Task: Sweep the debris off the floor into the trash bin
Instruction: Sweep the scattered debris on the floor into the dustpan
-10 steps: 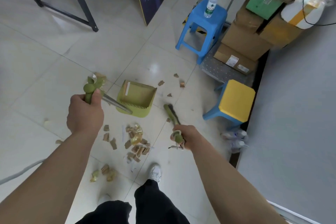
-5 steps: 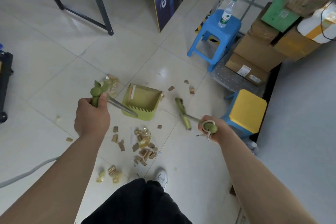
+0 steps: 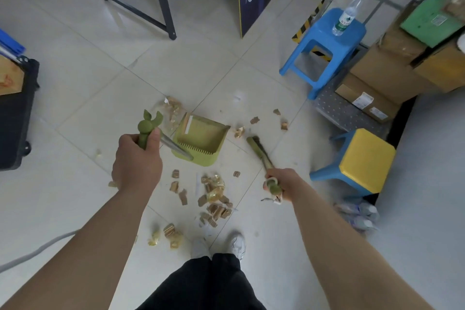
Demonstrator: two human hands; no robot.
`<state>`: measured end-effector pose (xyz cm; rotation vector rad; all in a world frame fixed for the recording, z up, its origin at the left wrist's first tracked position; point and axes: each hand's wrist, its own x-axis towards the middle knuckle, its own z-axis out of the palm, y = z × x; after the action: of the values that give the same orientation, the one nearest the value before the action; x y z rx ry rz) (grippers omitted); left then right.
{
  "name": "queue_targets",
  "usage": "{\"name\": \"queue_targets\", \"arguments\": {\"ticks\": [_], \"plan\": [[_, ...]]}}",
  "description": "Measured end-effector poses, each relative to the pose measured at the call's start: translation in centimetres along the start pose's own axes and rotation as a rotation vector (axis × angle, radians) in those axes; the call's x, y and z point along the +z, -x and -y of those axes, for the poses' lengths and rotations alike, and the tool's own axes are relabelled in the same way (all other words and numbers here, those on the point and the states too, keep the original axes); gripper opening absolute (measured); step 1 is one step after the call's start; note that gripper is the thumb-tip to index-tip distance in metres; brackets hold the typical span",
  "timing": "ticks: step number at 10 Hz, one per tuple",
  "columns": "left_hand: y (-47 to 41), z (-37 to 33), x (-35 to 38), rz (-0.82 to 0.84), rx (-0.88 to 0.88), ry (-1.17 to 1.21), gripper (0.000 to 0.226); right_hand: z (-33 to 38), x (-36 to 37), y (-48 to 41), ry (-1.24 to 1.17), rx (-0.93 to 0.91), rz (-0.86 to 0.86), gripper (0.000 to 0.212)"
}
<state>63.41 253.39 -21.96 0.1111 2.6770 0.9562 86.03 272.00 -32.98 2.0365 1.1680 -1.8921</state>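
Standing on a pale tiled floor (image 3: 83, 88), partway through the gathering step, with the mess not yet in the pan as far as can be judged

At the left edge, a black wheeled container (image 3: 15, 121), possibly the trash bin, though cannot tell for sure; well apart from the mess either way

Ahead of the shoes (image 3: 236, 244), a green dustpan (image 3: 201, 138) resting on the tiles, mouth seemingly pointing away, next to nothing visible inside

Just right of it, a green broom (image 3: 259, 152) angled down to the floor, bristles near a few scraps

Gripping the dustpan's long handle with the left hand (image 3: 137, 166), fingers wrapped round the green top; clutching the broom's handle end in the right hand (image 3: 278, 184)

Between dustpan and shoes, the main pile of debris (image 3: 214, 199): cardboard bits and crinkled wrappers, plus strays beyond the pan and by the left foot

Next, probably: turn the pan's mouth toward the pile, press its lip flat, then draw the broom through in short strokes, minding any gap under the lip
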Motion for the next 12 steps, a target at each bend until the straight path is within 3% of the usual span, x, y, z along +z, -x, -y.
{"name": "queue_targets", "arguments": {"ticks": [1,2,3,6,8,11,12], "plan": [[-0.3,-0.4,-0.3,0.021,0.012,0.015,0.05,0.1,-0.1,1.7,0.04,-0.065,0.067,0.023],[-0.3,-1.2,-0.2,0.031,0.029,0.023,0.051,1.0,-1.8,2.3,-0.108,-0.12,0.082,0.039],[-0.2,-1.9,0.2,0.023,0.029,0.03,0.053,2.3,-3.1,2.9,-0.279,-0.072,0.086,0.021],[-0.2,-6.4,5.1,-0.033,-0.044,0.065,0.053,7.9,-11.7,-0.9,-0.486,-0.145,-0.04,0.024],[0.7,-9.9,9.7,-0.095,-0.127,0.051,0.051,13.3,-17.1,-5.4,-0.565,-0.039,-0.119,0.03],[0.6,-11.9,14.0,-0.188,-0.224,0.004,0.056,21.1,-17.2,-12.2,-0.424,-0.067,-0.005,0.028],[0.8,-12.1,14.4,-0.218,-0.255,0.003,0.056,22.2,-15.9,-14.3,-0.167,-0.17,-0.103,0.01]]}}
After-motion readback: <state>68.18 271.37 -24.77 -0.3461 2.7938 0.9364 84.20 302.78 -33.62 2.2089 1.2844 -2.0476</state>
